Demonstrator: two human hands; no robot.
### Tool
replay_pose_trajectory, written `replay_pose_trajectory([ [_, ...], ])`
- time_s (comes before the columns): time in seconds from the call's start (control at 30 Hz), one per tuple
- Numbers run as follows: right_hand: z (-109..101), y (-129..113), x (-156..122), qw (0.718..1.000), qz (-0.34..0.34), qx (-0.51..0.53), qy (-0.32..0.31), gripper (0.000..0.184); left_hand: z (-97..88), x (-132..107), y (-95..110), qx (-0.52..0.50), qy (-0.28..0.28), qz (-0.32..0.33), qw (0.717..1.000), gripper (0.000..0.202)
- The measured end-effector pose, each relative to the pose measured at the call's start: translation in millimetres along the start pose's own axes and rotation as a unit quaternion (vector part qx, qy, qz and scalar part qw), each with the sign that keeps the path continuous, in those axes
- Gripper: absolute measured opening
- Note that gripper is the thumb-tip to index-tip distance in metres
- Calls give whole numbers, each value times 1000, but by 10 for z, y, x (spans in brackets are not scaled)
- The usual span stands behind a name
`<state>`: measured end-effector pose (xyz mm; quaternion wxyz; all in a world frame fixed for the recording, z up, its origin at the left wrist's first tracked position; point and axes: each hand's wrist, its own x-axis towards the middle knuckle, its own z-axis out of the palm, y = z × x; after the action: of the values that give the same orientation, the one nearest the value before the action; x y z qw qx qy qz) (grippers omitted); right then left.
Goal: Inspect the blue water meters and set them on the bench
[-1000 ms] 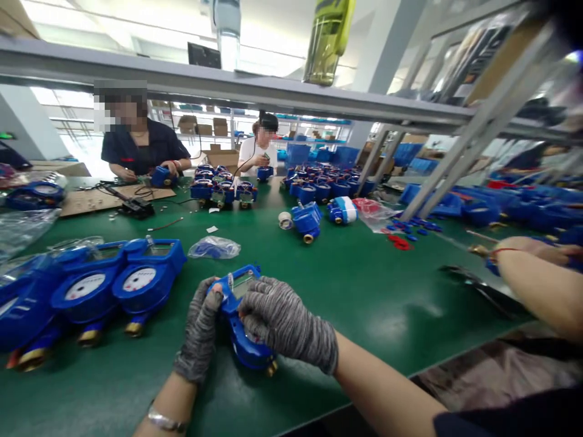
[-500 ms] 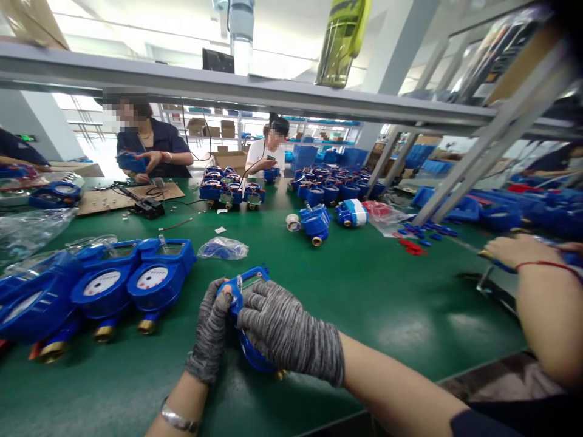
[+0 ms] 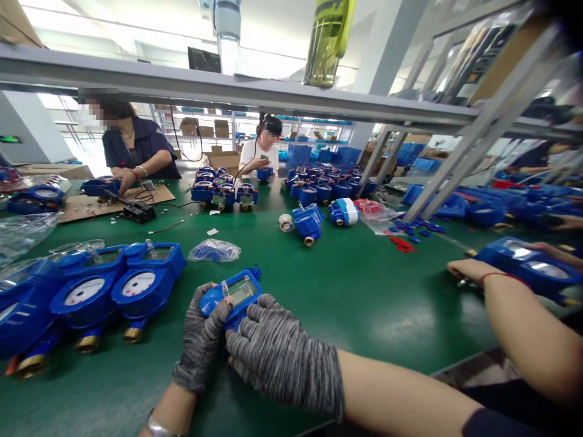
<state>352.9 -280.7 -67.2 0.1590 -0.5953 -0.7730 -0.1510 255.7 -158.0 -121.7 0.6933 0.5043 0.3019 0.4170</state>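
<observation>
A blue water meter (image 3: 237, 292) with a small grey display lies on the green table (image 3: 355, 291) right in front of me. My left hand (image 3: 200, 340), in a grey knit glove, grips its left end with the thumb on top. Over the meter's near part curls my gloved right hand (image 3: 277, 355), hiding the lower body. Both hands are closed on the meter. Just to the left stands a row of finished blue meters (image 3: 136, 285) with white dials and brass fittings.
A small plastic bag (image 3: 214, 249) with blue parts lies behind the meter. More meters (image 3: 307, 221) and red and blue caps (image 3: 403, 243) sit mid-table. At the right a co-worker's arm (image 3: 510, 309) holds another meter (image 3: 528, 267). Two people work at the far side.
I have tipped the meter so its display faces up, and my right hand has slid down over its near part. The co-worker at the right has lifted a blue meter into view.
</observation>
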Motion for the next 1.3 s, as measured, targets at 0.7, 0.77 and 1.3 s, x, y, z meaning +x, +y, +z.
replay_pose_trajectory([
  [0.7, 1235, 1811, 54, 935, 324, 132, -56, 22, -126, 30, -21, -96, -68, -148, 982, 77],
  [0.77, 1206, 1796, 86, 938, 321, 108, -79, 19, -105, 26, 10, -87, -71, -146, 983, 79],
  [1.3, 1046, 1475, 218, 951, 217, -86, -201, 23, -141, 39, -1, -14, -8, -198, 980, 75],
])
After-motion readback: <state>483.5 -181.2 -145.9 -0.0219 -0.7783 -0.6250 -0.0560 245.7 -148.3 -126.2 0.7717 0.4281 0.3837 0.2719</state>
